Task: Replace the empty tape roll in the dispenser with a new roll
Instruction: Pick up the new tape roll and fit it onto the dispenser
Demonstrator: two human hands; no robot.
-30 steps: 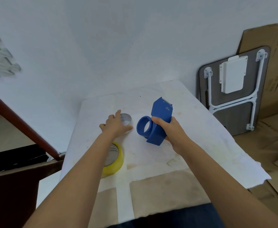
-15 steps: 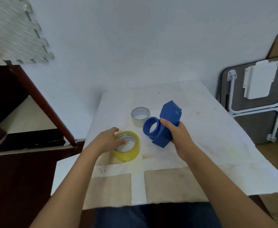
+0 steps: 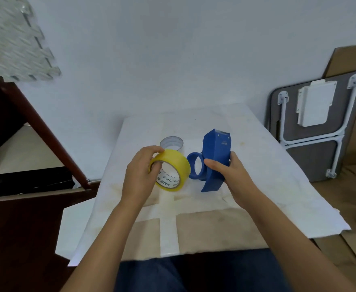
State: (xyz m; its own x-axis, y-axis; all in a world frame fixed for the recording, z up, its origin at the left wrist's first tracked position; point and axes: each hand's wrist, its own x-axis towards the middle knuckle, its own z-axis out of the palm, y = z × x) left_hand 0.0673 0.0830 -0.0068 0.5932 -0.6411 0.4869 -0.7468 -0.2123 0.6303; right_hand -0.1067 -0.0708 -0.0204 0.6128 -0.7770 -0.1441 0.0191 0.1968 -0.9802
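The left hand (image 3: 140,175) pinches the yellow roll (image 3: 170,170) beside the blue dispenser (image 3: 215,159), whose hub faces it for loading; the right hand (image 3: 232,178) grips its body. The empty core (image 3: 171,143) sits farther on the counter (image 3: 267,186).

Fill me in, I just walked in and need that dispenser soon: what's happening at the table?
A person is swapping tape rolls. The left hand holds the new yellow tape roll up beside the blue dispenser, which the right hand grips. The dispenser's hub ring is bare, facing the roll. The empty core sits behind on the white-covered table.
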